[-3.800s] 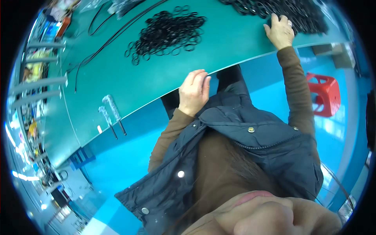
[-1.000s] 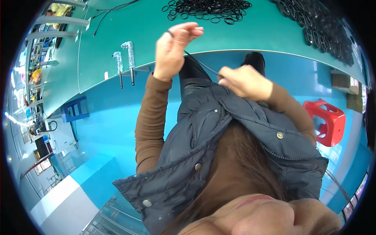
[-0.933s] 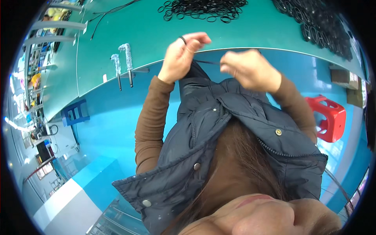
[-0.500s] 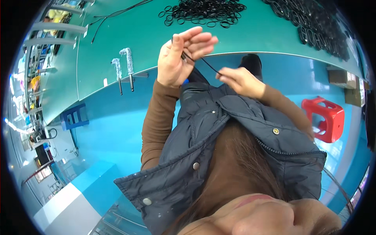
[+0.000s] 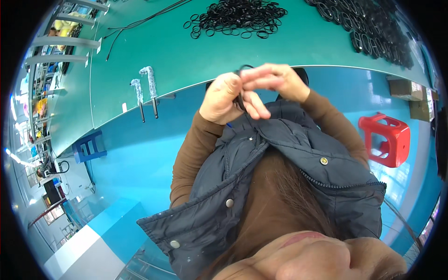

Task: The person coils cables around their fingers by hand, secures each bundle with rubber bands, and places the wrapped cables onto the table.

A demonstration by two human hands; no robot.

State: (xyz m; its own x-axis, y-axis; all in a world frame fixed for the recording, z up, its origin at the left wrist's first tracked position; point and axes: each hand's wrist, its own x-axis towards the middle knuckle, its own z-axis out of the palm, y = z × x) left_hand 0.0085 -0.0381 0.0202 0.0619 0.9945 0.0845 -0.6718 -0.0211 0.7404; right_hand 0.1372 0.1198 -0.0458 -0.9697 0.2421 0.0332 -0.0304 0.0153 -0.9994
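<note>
A thin black cable (image 5: 241, 101) is bent into a small coil between my two hands, just off the near edge of the green table. My left hand (image 5: 224, 98) grips the coil between thumb and fingers. From the right, my right hand (image 5: 280, 83) reaches across to the coil's upper part, its fingers pressed together against the cable. The fingers partly hide the coil, and the cable's ends cannot be made out.
The green table (image 5: 186, 63) carries a pile of black rings (image 5: 238, 18), rows of coiled black cables (image 5: 368, 44) and loose long cables (image 5: 123, 29). Two plastic-wrapped brackets (image 5: 149, 84) jut from its edge. A red stool (image 5: 396, 140), cardboard boxes (image 5: 406, 88) and a blue stool (image 5: 88, 147) stand below.
My hands have come together. The cable, stretched between them before, now loops around at my left hand. My left hand has moved right and down; my right hand has risen toward it.
</note>
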